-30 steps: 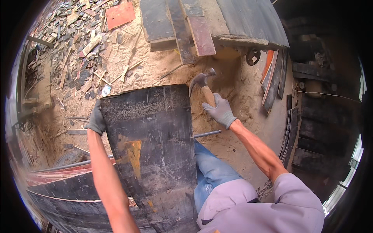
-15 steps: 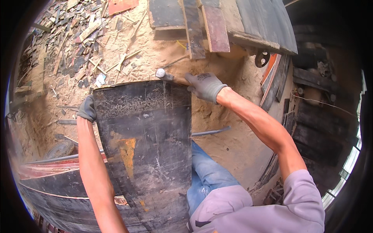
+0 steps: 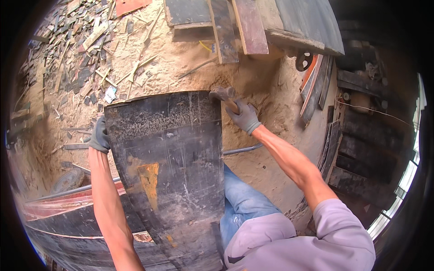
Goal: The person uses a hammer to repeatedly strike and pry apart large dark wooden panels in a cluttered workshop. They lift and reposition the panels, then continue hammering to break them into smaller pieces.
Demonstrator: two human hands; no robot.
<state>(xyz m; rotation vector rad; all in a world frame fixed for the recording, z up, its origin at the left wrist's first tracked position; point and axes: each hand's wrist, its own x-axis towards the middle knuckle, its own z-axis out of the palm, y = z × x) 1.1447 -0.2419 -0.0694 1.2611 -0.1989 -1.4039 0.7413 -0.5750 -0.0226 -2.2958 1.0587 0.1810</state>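
Observation:
A long dark panel, scuffed and marked with an orange-yellow patch, extends from my body outward. My left hand, in a grey glove, grips its left edge near the far corner; the fingers are partly hidden there. In my right hand, also gloved, is a hammer, held by its wooden handle. The hammer's head is over the panel's far right corner; whether it touches cannot be made out.
Wood scraps litter the sandy ground at the far left. Ahead, a raised dark slab has planks jutting toward me. More dark panels lie at the near left, and boards lean at the right.
The hammer has come down and to the right, from beyond the panel's far edge to its far right corner. My right hand has moved right and nearer; my left hand stays at the edge.

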